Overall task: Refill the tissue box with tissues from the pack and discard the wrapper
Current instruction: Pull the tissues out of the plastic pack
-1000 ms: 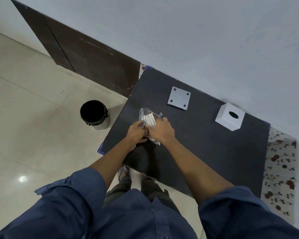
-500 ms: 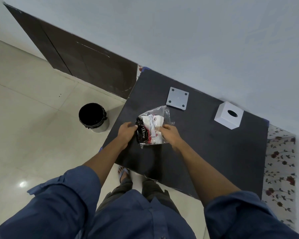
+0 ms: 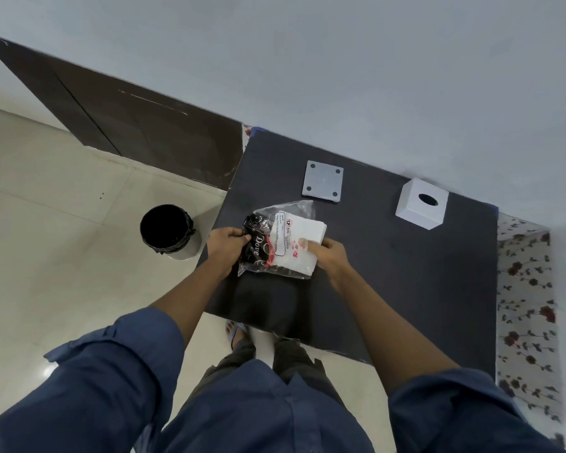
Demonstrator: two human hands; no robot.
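Blue sleeves point(image 3: 118, 380), rolled back, fill the bottom of the frame, and two bare forearms reach up from them to the middle of the picture. Between the arms, low in the frame, dark trousers and a sandalled foot point(image 3: 237, 331) show on the pale tiled floor point(image 3: 46, 273).

At the centre, over the near part of the black table point(image 3: 406, 289), both hands hold the tissue pack point(image 3: 281, 243). The left hand point(image 3: 226, 246) has its fingers curled and pinches the dark printed end of the clear wrapper point(image 3: 258, 246). The right hand point(image 3: 330, 256) grips the white stack of tissues point(image 3: 303, 253) at its right edge, thumb pressed flat on top and the other fingers hidden below. The tissues stick out of the wrapper's right side; the wrapper's loose clear end stands up just above them.

Left of the table, on the floor, stands a pale bin point(image 3: 169, 232) with a black liner. Farther up the table, just above the pack, lies a flat grey square plate point(image 3: 323, 185) with four dark dots at its corners. To its right, near the table's far edge, sits the white tissue box point(image 3: 420, 209), its round hole facing up, well apart from the hands. A dark brown panel point(image 3: 128, 125) runs along the upper left below the grey wall point(image 3: 340, 60), and a floral cloth point(image 3: 523, 305) shows at the right edge.
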